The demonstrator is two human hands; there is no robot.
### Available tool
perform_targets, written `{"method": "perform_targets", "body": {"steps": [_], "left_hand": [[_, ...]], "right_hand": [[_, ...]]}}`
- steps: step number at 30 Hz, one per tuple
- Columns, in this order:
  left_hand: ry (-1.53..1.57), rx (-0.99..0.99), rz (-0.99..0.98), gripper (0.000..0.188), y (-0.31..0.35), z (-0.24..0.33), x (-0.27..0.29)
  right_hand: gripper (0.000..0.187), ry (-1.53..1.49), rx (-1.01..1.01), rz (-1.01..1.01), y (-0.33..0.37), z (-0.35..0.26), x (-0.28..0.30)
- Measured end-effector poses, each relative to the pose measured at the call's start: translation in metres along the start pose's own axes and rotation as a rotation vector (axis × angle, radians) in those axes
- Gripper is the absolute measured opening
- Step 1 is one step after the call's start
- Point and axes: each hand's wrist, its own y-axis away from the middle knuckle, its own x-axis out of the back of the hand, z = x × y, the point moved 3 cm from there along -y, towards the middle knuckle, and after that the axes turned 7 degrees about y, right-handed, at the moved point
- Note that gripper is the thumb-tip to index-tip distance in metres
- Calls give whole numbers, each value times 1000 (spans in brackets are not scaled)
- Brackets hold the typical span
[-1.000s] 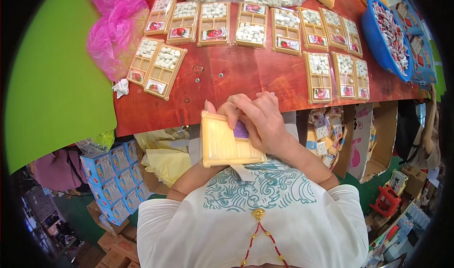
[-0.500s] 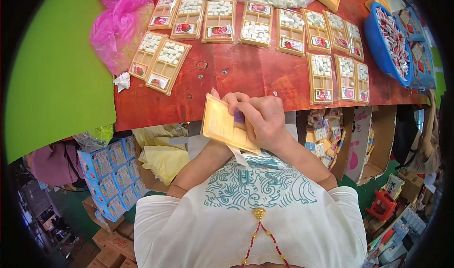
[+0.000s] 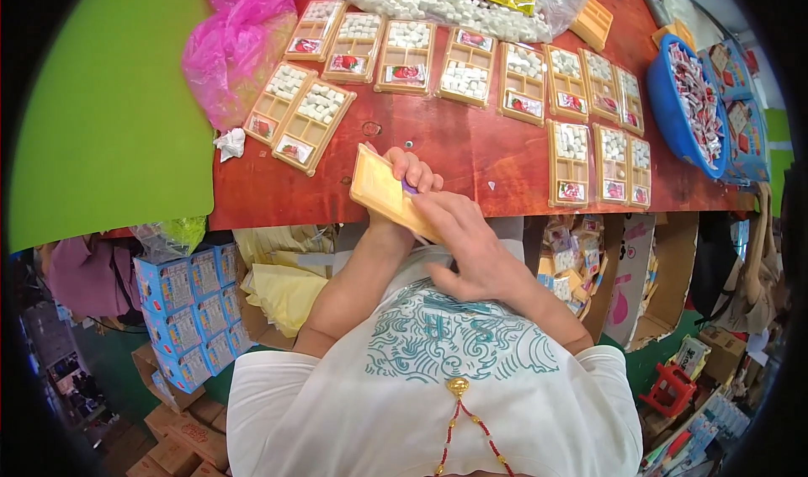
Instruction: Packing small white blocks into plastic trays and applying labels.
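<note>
My left hand [image 3: 411,167] is wrapped round a shallow tan plastic tray [image 3: 364,193], with its fingers curled over the far edge. The tray is tilted just off the table's front edge and has a pale yellow sheet or filling in it. A small purple piece [image 3: 409,188] shows beside my left fingers. My right hand [image 3: 467,246] lies over the tray's right end with fingers stretched out and thumb apart. It covers that end of the tray, so what lies under the fingers is hidden.
On the red table [image 3: 337,204] stand several tan compartment trays [image 3: 404,60] with white cubes and strawberry-printed sachets. A blue basin [image 3: 669,111] of sachets stands at right, a pink plastic bag [image 3: 223,60] at left. Below are blue boxes [image 3: 181,296] and cardboard cartons [image 3: 661,292].
My right fingers have uncurled and slid toward the tray's right end. The tray has tilted and moved slightly left and up. A white strip that hung below it no longer shows.
</note>
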Motion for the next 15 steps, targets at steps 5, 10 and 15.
{"method": "perform_targets", "body": {"steps": [5, 10, 15], "left_hand": [[-61, -70, 107, 34, -13, -8, -4], [-43, -119, 49, 45, -21, -10, -2], [-75, -47, -84, 60, -19, -14, -34]], "right_hand": [[52, 90, 0, 260, -9, 10, -7], [19, -176, -70, 400, 0, 29, -8], [11, -402, -206, 350, 4, 33, -2]]}}
